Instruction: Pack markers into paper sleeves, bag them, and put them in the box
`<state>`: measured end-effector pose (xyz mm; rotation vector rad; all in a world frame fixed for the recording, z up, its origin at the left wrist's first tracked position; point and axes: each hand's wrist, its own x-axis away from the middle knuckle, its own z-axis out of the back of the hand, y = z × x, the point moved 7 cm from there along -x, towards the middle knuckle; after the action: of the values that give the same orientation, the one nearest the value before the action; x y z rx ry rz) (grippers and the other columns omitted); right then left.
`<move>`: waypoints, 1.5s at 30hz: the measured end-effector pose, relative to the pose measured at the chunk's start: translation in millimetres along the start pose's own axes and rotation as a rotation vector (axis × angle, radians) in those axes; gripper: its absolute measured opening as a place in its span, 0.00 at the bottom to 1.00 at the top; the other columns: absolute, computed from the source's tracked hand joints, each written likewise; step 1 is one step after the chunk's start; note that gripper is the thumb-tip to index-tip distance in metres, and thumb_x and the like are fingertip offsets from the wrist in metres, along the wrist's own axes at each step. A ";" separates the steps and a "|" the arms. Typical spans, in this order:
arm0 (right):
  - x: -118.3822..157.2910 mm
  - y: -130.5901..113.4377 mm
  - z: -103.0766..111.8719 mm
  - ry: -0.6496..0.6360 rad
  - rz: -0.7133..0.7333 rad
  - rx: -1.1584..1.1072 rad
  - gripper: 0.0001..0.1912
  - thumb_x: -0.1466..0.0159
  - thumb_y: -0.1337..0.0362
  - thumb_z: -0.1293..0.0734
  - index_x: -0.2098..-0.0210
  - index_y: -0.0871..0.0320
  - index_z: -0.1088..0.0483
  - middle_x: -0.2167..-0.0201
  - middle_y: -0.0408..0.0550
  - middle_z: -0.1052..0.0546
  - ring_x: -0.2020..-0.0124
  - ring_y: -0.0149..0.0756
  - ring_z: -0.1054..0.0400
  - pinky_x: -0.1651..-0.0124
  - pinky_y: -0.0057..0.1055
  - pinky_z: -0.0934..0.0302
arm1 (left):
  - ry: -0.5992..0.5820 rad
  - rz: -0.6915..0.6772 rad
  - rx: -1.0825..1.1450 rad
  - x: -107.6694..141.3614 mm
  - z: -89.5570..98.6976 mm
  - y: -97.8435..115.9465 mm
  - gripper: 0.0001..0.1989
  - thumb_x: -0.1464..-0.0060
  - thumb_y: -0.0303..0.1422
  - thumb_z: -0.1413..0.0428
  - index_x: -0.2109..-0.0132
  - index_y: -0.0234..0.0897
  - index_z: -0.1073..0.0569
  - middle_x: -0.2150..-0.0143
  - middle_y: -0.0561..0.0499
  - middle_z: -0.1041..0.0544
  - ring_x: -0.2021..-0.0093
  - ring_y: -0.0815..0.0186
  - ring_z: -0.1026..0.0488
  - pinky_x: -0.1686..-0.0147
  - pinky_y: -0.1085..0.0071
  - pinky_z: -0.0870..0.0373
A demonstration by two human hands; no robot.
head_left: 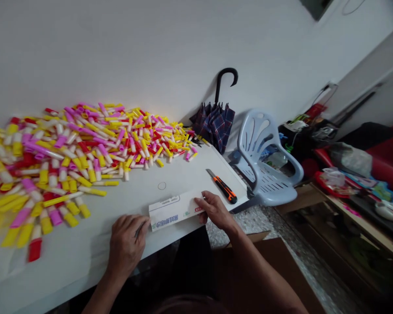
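A long white cardboard box point(175, 212) with blue and green print lies near the front edge of the white table point(144, 187). Around its right end my right hand point(215, 210) is closed, thumb on top and fingers at the side. My left hand point(127, 239) is at the opposite end, its fingers curled and the tips pressed against the box's left end. What the left fingertips do at that end is partly hidden. Just beyond the right hand lies an orange and black utility knife point(225, 189) with its blade out.
A big heap of yellow, pink, red and white plastic tubes point(94, 148) covers the table's left and back. A plaid umbrella point(218, 124) leans on the wall by a grey-blue plastic chair point(265, 161). Below right is an open cardboard box point(265, 274); a cluttered shelf point(360, 205) stands further right.
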<state>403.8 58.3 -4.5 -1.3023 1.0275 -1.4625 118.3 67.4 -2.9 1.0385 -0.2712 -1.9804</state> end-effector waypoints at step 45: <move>-191.4 -71.8 -87.6 0.248 0.146 0.973 0.14 0.30 0.59 0.34 0.55 0.61 0.21 0.51 0.62 0.19 0.49 0.50 0.25 0.53 0.36 0.37 | -0.160 0.226 -0.240 -3.2 -2.4 -12.8 0.09 0.31 0.31 0.48 0.59 0.42 0.24 0.60 0.48 0.22 0.56 0.55 0.31 0.56 0.57 0.40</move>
<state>318.3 263.2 8.0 -0.3476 0.4066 -1.6980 113.4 78.1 -9.4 0.6683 -0.2201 -1.8394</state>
